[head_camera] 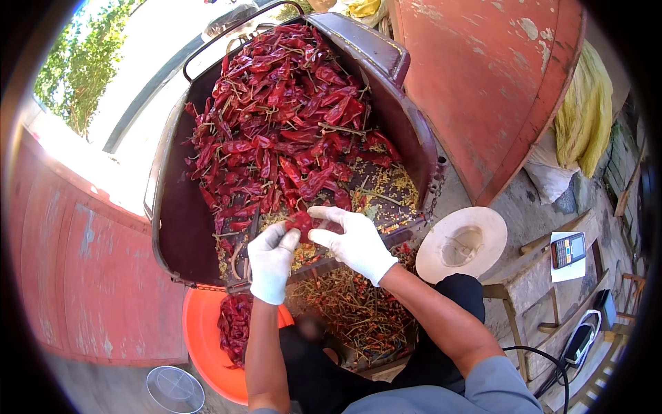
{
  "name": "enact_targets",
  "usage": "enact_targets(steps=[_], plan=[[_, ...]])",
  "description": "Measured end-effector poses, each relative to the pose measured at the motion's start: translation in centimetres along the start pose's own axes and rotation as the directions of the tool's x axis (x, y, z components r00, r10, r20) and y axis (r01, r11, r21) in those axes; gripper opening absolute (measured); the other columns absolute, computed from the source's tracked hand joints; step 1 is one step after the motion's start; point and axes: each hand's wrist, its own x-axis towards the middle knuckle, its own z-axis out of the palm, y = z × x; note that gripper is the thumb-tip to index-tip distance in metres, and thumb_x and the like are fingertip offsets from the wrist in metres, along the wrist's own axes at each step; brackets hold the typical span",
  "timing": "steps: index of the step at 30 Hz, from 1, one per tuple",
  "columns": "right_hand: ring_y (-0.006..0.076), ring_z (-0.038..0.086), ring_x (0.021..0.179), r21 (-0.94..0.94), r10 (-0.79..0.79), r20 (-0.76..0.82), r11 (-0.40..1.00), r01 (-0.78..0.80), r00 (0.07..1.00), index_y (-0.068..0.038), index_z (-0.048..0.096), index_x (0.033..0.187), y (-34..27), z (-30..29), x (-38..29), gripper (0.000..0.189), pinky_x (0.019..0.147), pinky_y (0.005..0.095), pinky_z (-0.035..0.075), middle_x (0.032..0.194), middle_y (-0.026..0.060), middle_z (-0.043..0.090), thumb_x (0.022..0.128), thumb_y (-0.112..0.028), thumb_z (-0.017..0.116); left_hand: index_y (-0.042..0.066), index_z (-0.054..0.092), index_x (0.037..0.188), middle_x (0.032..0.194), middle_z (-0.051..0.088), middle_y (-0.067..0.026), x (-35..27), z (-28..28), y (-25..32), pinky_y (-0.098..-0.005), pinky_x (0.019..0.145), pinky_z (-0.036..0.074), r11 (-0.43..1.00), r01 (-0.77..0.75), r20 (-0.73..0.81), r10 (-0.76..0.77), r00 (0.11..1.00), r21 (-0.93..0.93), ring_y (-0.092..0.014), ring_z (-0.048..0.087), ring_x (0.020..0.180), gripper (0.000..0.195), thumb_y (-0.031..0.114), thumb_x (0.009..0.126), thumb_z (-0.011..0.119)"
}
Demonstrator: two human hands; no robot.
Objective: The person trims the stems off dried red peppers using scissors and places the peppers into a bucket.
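My left hand [273,261], in a white glove, pinches a dried red chili pepper [300,223] between thumb and fingers. From the right, my right hand [349,242], also gloved in white, meets the same pepper with thumb and index finger. Both hands are over the near edge of a dark metal cart bed [173,227]. A large heap of dried red chili peppers [279,114] fills the middle of the bed. Yellow seeds [390,183] and loose stems lie on its floor. Below my hands, a pile of stems [357,310] lies between my legs.
An orange basin [199,331] with red peppers stands at lower left, beside a round sieve [175,389]. Right of the cart are a pale brimmed hat [461,246] and a wooden bench [538,274] bearing a handheld keypad device [568,250]. Red metal doors [481,77] flank the cart.
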Motion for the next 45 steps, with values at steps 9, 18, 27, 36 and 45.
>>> enact_targets(steps=[9, 18, 27, 36, 45], plan=[[0.0294, 0.067, 0.098, -0.209, -0.131, 0.026, 0.969, 0.134, 0.991, -0.011, 0.069, 0.113, 0.1, 0.2, -0.5, 0.037, 0.087, 0.0375, 0.052, 0.108, 0.0141, 0.069, 0.082, -0.031, 0.071, -0.003, 0.069, 0.107, 0.089, 0.071, -0.0033, -0.5, -0.8, -3.1, -0.0235, 0.071, 0.052, 0.967, -0.145, 0.157, 0.113, 0.981, 0.209, -0.007, 0.062, 0.077, 0.021, 0.006, 0.088, 0.074], [0.0276, 0.068, 0.079, -0.539, -0.509, -0.061, 0.741, 0.401, 0.859, -0.014, 0.067, 0.102, 1.0, 1.1, -0.8, 0.023, 0.067, 0.0380, 0.053, 0.087, 0.0068, 0.066, 0.079, -0.014, 0.071, -0.004, 0.070, 0.102, 0.086, 0.068, -0.0016, -2.3, 0.0, -0.3, -0.0211, 0.066, 0.048, 0.970, -0.145, 0.025, 0.143, 0.989, 0.195, -0.005, 0.058, 0.075, 0.014, 0.003, 0.089, 0.070], [0.0223, 0.067, 0.067, -0.292, -0.373, -0.059, 0.893, 0.342, 0.926, -0.008, 0.069, 0.098, 1.6, 1.7, -0.7, 0.018, 0.061, 0.0350, 0.053, 0.083, 0.0093, 0.070, 0.081, -0.014, 0.073, -0.001, 0.068, 0.093, 0.078, 0.066, -0.0035, -2.5, 0.2, 0.4, -0.0226, 0.056, 0.043, 0.986, 0.056, 0.008, -0.055, 0.998, -0.156, -0.008, 0.056, 0.063, 0.013, 0.012, 0.092, 0.067], [0.0088, 0.061, 0.058, 0.589, 0.187, 0.222, 0.757, -0.284, 0.957, -0.002, 0.066, 0.094, -0.6, 1.4, -1.0, 0.009, 0.049, 0.0225, 0.047, 0.075, 0.0031, 0.065, 0.089, -0.007, 0.072, 0.004, 0.066, 0.095, 0.080, 0.067, -0.0033, -2.1, -0.1, -2.3, -0.0219, 0.056, 0.048, 0.610, 0.129, 0.142, -0.028, 0.990, -0.782, -0.010, 0.061, 0.064, 0.012, 0.016, 0.093, 0.069], [0.0152, 0.062, 0.062, 0.903, 0.262, 0.281, 0.254, -0.347, 0.923, -0.006, 0.060, 0.098, 0.9, 1.9, -0.5, 0.011, 0.051, 0.0296, 0.049, 0.082, 0.0046, 0.064, 0.091, -0.006, 0.069, 0.004, 0.067, 0.105, 0.090, 0.069, -0.0031, -1.0, 0.0, -2.2, -0.0232, 0.057, 0.047, 0.244, 0.121, 0.136, 0.044, 0.990, -0.962, -0.008, 0.057, 0.067, 0.019, 0.019, 0.094, 0.068]])
